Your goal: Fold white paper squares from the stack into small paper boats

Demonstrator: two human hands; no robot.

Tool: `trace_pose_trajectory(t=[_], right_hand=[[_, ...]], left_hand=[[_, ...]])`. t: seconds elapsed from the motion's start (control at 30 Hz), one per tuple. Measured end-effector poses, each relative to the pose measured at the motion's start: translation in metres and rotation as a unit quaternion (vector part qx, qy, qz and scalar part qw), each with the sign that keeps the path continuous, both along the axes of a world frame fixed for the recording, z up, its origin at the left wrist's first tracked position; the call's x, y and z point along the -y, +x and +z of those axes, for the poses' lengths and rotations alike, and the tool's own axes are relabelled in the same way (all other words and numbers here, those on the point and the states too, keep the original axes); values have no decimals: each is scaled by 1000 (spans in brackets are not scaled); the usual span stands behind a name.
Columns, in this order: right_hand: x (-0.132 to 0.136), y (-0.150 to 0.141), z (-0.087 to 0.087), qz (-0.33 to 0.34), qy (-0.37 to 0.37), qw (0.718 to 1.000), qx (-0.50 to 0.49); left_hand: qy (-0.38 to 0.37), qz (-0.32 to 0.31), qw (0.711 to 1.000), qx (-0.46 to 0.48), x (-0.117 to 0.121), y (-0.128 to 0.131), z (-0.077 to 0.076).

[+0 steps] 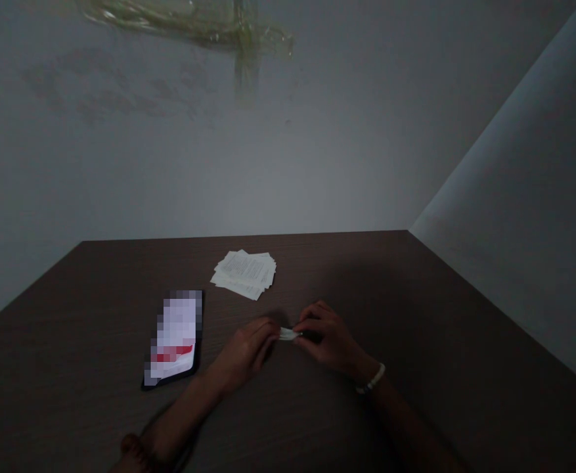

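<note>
Both hands, left hand (248,349) and right hand (328,336), pinch a small folded slip (288,334) between closed fingertips, just right of the phone (175,339). Advised: press creases firmly, edges aligned; paper stack (244,272) lies beyond.

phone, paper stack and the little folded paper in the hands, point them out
phone (175,338), head view, middle of its lit screen
paper stack (245,273), head view, centre of the top sheet
folded paper (288,334), head view, the white strip showing between the two hands' fingertips
</note>
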State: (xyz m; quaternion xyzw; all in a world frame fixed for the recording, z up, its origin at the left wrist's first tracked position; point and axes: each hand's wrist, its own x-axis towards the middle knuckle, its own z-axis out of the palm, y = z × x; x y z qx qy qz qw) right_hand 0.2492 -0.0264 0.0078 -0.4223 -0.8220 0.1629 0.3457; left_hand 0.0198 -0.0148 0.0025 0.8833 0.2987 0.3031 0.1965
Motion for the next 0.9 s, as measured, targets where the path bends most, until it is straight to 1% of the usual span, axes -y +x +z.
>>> trace_pose_trajectory(t=[0.13,0.27,0.37,0.47,0.6,0.67,0.73,0.83,0.9], right_hand=[[0,-3,0,0,8,997,-74],[3,-6,2,-26,-33,991,-129],[4,-8,1,-11,-37,990,-136],[3,-11,-1,9,-11,993,-120],[4,-13,-1,22,2,996,-91],[7,-15,0,9,0,996,-87],[9,-17,1,-25,-18,994,-107],[11,-20,2,-77,-79,980,-167],[11,-23,2,-92,-114,970,-195]], left_hand=[[-71,14,996,43,2,2,8],[-120,14,991,52,6,3,16],[-147,28,986,79,6,4,18],[-152,56,980,112,6,7,18],[-156,62,978,124,6,11,19],[-156,71,977,125,6,12,21],[-159,87,975,129,7,13,22],[-167,113,969,143,8,14,23],[-178,123,965,147,8,15,24]])
